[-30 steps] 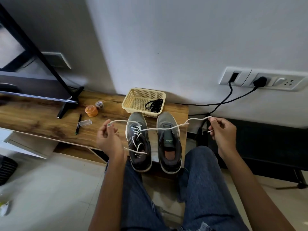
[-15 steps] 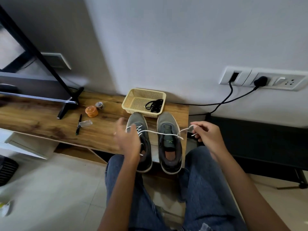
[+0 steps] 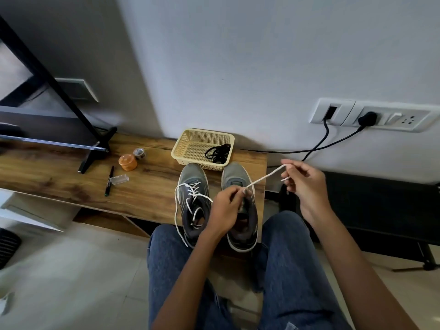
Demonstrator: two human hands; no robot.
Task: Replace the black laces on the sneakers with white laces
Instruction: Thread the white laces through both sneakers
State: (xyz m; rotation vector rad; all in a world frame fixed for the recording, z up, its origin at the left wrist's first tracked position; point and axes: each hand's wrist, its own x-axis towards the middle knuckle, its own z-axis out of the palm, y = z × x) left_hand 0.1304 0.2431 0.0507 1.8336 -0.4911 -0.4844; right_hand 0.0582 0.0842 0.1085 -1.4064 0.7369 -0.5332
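Observation:
Two grey sneakers stand side by side at the right end of a wooden bench (image 3: 59,177). The left sneaker (image 3: 194,186) carries a white lace through its eyelets, with loose ends hanging down its side. The right sneaker (image 3: 234,177) shows no lace in its eyelets. A loose white lace (image 3: 264,178) stretches taut between my hands. My left hand (image 3: 226,210) pinches it above the right sneaker's tongue. My right hand (image 3: 303,184) pinches its other end, up and to the right, off the bench. Black laces (image 3: 217,152) lie in a yellow basket (image 3: 190,148) behind the shoes.
An orange jar (image 3: 127,162), a small round tin (image 3: 138,153), a black pen (image 3: 109,180) and a clear cap (image 3: 118,179) lie on the bench's middle. A black stand foot (image 3: 95,153) rests at the left. Black cables (image 3: 319,144) run from wall sockets (image 3: 371,115). My knees sit below the shoes.
My left hand moved right, from beside the left sneaker to above the right sneaker. The lace span between my hands shortened and now slopes up to my right hand.

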